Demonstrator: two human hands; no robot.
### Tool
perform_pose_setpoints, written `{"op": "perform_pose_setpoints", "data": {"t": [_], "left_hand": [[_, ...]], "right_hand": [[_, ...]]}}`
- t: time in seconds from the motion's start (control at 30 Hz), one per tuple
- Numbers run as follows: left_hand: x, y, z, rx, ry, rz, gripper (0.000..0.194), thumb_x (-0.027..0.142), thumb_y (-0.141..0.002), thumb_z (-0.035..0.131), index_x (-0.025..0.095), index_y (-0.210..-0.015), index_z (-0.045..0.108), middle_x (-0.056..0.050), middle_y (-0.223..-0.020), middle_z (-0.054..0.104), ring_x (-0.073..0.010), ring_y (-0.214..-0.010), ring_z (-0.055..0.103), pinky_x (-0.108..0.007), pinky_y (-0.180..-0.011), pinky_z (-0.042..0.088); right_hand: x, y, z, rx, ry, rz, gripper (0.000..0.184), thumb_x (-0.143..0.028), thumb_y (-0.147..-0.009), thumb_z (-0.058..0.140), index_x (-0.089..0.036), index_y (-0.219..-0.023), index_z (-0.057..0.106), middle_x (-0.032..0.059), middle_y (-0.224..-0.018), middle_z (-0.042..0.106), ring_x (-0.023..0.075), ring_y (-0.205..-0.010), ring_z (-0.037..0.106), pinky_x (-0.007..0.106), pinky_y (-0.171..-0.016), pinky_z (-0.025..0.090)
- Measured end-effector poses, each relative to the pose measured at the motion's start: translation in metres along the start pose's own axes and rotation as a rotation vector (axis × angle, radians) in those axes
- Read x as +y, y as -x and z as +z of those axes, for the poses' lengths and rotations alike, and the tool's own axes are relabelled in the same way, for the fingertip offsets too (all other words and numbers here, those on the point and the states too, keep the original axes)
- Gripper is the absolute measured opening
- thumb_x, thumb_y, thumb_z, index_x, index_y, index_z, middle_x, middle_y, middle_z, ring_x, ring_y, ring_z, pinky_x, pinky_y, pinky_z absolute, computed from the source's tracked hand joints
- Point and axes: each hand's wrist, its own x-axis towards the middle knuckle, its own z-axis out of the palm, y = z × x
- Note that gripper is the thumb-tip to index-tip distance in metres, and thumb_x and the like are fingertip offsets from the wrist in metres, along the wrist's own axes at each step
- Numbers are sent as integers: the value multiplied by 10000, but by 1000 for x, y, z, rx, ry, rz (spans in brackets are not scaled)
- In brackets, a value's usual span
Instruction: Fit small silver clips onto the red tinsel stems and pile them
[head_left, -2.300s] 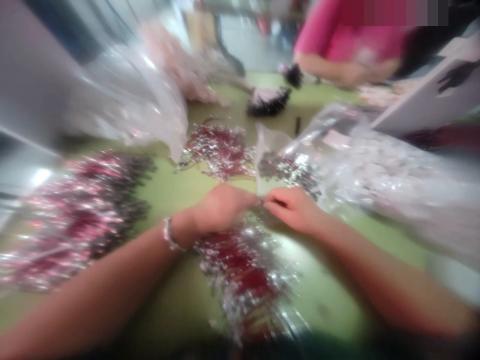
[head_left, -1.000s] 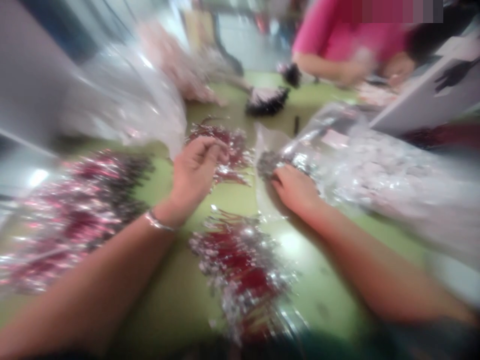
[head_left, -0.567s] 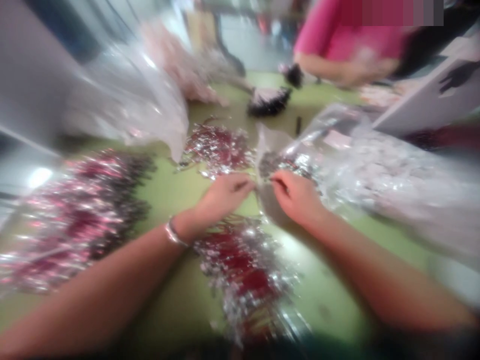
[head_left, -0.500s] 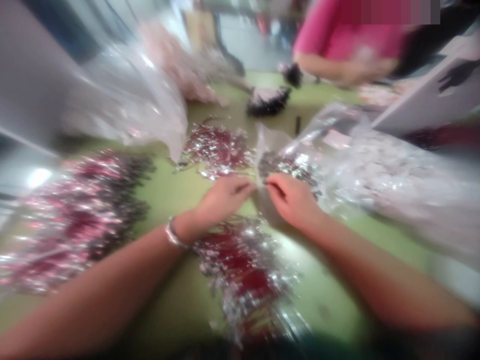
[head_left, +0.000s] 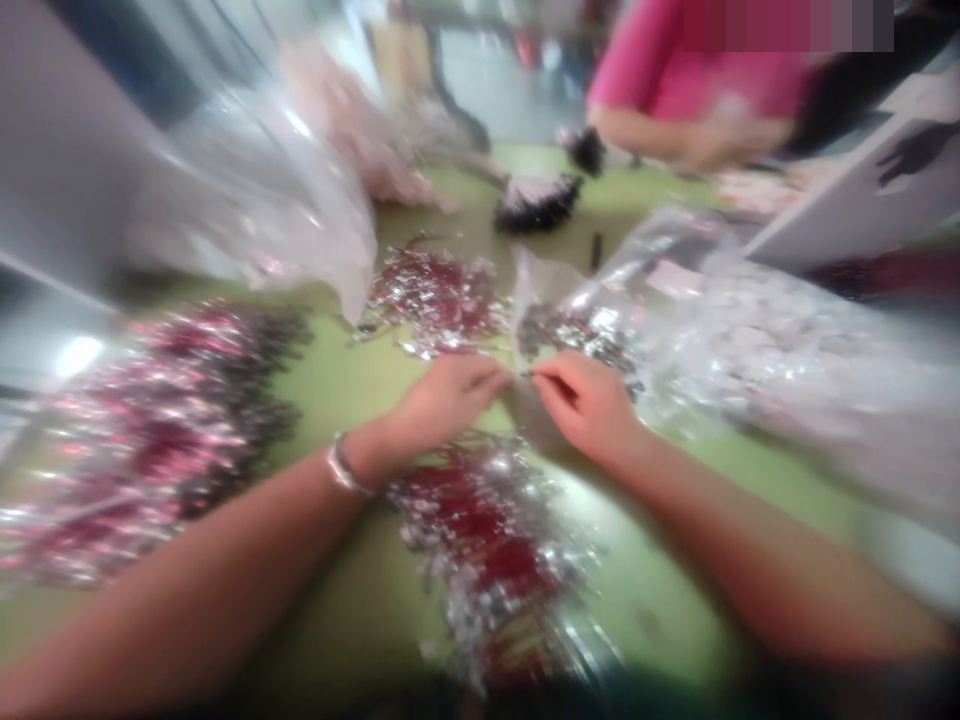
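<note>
My left hand (head_left: 457,395), with a silver bracelet (head_left: 346,466) at its wrist, is closed in a pinch near the middle of the green table (head_left: 337,370). Just right of it, my right hand (head_left: 585,400) also pinches, its fingertips a small gap away. Whatever the fingers hold is too small and blurred to name. Below the hands lies a pile of dark red and silvery pieces (head_left: 480,530); a smaller red and silver pile (head_left: 442,295) sits beyond them. Behind my right hand, a clear plastic bag (head_left: 532,290) has small dark and shiny pieces (head_left: 600,330) at its mouth.
At left lies a large heap of pink, shiny wrapped pieces (head_left: 165,430) with dark ends. A big clear bag (head_left: 262,210) stands behind it. White items in plastic (head_left: 780,340) fill the right. Across the table is a person in a pink top (head_left: 645,70), near a black-edged bundle (head_left: 536,203).
Both hands stay almost in place, still pinching. My right fingertips have shifted very slightly, and a tiny dark bit shows at them. The piles and bags look the same.
</note>
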Motion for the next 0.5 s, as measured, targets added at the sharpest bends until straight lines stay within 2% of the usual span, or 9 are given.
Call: {"op": "perform_pose_setpoints", "data": {"t": [0.1,0.23,0.37,0.5], "left_hand": [[0,0,2,-8,15,6,334,282,-935,481,172,-629,557,19,-609,550,-100,-581,491,-251,-581,388],[-2,2,4,-8,-53,54,330,285,-956,456,168,-692,615,0,-660,605,-109,-613,532,-252,-604,420],[-2,7,3,-97,-353,193,294,250,-962,422,168,-871,689,-38,-765,674,-154,-708,595,-287,-670,444],[9,11,4,-265,-622,204,282,202,-929,431,166,-992,703,-56,-788,694,-184,-688,610,-295,-599,412]], "right_hand": [[1,0,1,-10,-31,14,166,-223,-938,474,-213,-880,629,21,-788,649,146,-741,583,285,-687,428],[2,-3,-3,-101,-68,18,176,-219,-920,472,-216,-866,639,19,-787,664,144,-736,584,281,-675,417],[3,-5,-13,-292,-141,33,203,-240,-902,477,-211,-790,643,10,-726,657,132,-678,573,274,-638,402],[0,-5,-16,-441,-190,131,192,-256,-873,502,-207,-779,663,16,-727,670,129,-665,577,281,-637,398]]}}
